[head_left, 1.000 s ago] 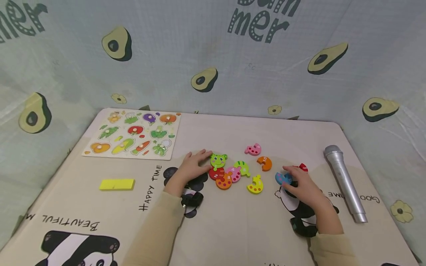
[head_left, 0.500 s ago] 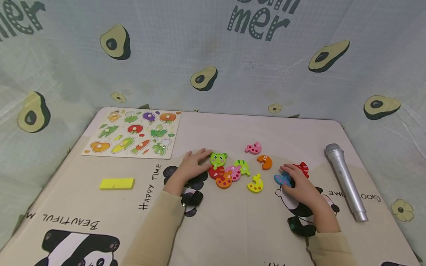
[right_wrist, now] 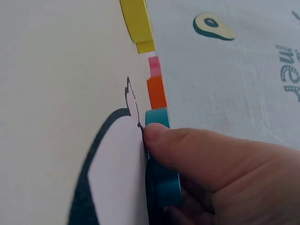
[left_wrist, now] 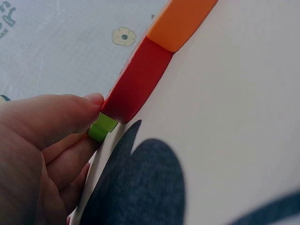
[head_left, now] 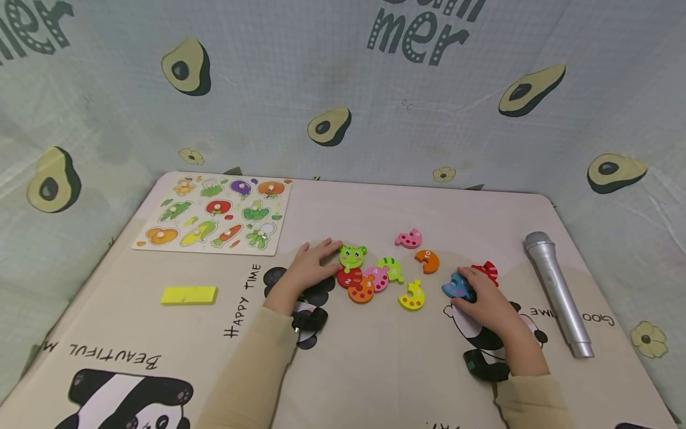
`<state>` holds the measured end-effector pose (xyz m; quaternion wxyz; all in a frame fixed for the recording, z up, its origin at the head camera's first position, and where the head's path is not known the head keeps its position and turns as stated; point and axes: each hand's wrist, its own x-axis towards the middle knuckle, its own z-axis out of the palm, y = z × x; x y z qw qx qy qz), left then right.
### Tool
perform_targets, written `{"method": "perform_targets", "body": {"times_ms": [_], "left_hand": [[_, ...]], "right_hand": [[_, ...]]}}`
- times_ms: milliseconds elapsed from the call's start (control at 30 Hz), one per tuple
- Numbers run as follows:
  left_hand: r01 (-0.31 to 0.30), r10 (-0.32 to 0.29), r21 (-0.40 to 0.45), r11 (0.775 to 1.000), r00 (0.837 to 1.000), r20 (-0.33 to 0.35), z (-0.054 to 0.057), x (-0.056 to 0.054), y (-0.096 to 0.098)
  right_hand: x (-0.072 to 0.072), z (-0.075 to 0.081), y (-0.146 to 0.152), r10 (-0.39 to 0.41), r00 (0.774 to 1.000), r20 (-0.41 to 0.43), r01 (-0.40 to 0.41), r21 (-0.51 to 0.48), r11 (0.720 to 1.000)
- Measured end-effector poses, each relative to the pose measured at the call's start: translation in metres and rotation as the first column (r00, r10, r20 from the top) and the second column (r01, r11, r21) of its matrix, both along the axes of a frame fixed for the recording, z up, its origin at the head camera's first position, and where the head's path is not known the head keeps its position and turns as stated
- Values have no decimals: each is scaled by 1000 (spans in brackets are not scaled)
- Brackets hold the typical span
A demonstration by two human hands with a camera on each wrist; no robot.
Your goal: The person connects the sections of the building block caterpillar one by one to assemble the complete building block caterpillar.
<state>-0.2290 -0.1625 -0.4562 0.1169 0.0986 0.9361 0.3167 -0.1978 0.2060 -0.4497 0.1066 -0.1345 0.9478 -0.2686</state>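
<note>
My left hand [head_left: 306, 271] rests at the left end of a joined row of number puzzle pieces, fingers fairly straight. Its fingertips touch the green animal-head piece [head_left: 352, 258], and the thumb touches the red piece [head_left: 348, 278], seen close in the left wrist view. An orange piece [head_left: 361, 291], a pink piece [head_left: 377, 278] and a green striped piece [head_left: 390, 269] follow on in the row. Farther right, my right hand [head_left: 489, 302] pinches a blue puzzle piece [head_left: 455, 287] at the table surface, partly hidden by the fingers. A red striped piece [head_left: 486, 272] lies just behind that hand.
Loose yellow [head_left: 411, 297], orange [head_left: 427, 261] and pink [head_left: 409, 239] pieces lie between the hands. A silver microphone [head_left: 559, 295] is at the right. A vegetable puzzle board [head_left: 243, 247] sits back left, with a yellow block [head_left: 189, 295] in front of it.
My right hand has shifted slightly left and turned the blue piece on the table, so more of the red striped piece shows. The left hand has stayed in place.
</note>
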Motion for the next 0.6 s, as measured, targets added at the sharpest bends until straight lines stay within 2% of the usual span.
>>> {"method": "perform_targets", "body": {"times_ms": [100,233,400,600], "left_hand": [[-1,1,2,1000,1000,2,0,0,0],[1,-1,5,1000,1000,2,0,0,0],[2,-2,7,1000,1000,-6,0,0,0],[9,-9,5,1000,1000,-5,1,0,1]], "right_hand": [[0,1,-1,-17,1000,0,17,-4,1000],[1,7,-9,-33,999,7,33,-71,997],[-3,15,-40,-21,998,54,29,-151,988],[-12,13,-72,23,998,67,-9,-200,980]]}}
